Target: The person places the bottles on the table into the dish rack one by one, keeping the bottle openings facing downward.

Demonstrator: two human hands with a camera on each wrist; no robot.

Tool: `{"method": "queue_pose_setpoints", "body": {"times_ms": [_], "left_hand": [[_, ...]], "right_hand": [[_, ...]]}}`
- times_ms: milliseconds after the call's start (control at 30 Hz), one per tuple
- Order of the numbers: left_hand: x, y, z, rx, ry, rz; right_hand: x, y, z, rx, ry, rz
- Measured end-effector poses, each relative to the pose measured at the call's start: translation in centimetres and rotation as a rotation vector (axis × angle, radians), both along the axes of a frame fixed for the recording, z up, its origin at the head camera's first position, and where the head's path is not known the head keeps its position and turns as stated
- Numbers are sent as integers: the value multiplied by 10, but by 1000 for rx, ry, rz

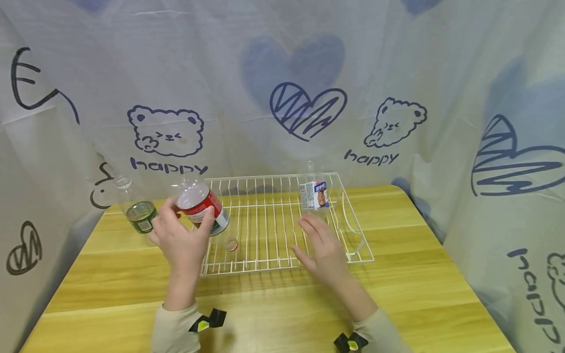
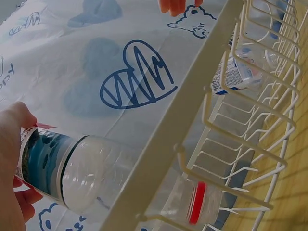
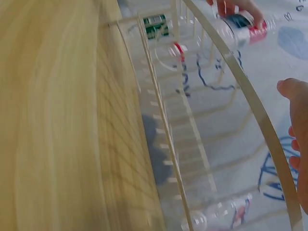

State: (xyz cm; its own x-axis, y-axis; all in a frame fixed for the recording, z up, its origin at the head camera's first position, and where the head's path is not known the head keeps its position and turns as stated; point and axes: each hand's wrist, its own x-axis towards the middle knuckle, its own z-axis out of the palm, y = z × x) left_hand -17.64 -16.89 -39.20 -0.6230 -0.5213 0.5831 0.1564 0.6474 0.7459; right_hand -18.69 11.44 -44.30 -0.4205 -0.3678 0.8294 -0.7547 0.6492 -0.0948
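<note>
My left hand (image 1: 178, 235) grips a clear plastic bottle (image 1: 212, 208) with a red, white and dark label, tilted over the rack's left end. A red ring (image 2: 196, 202) circles its narrow clear end, which points down toward the white wire rack (image 1: 265, 264). Fingers of my right hand (image 1: 324, 250) are extended over the rack's right part, holding nothing. Just beyond them, a clear bottle (image 1: 315, 195) with a blue, white and red label is in the rack. Its neck points toward the tabletop in the wrist views.
Left of the rack, a clear bottle (image 1: 141, 215) with a green label stands neck up on the wooden table (image 1: 273, 314). A pale printed curtain (image 1: 229, 88) hangs behind and along the sides.
</note>
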Motion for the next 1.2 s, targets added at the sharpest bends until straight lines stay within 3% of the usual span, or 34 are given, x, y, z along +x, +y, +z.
{"method": "queue_pose_setpoints", "body": {"times_ms": [267, 467, 600, 867, 1200], "left_hand": [[-3, 6, -6, -102, 78, -17], [-6, 14, -11, -137, 141, -38], [-8, 18, -13, -157, 156, -35], [-9, 23, -17, -187, 170, -45], [-12, 31, -12, -165, 167, -79]], "right_hand": [[-6, 32, 1, -51, -91, -86], [-12, 54, -1, -71, -114, -184], [-14, 67, -2, -61, -176, -248], [-15, 82, -4, 30, -363, -379], [-14, 86, 0, 117, -654, -425]]}}
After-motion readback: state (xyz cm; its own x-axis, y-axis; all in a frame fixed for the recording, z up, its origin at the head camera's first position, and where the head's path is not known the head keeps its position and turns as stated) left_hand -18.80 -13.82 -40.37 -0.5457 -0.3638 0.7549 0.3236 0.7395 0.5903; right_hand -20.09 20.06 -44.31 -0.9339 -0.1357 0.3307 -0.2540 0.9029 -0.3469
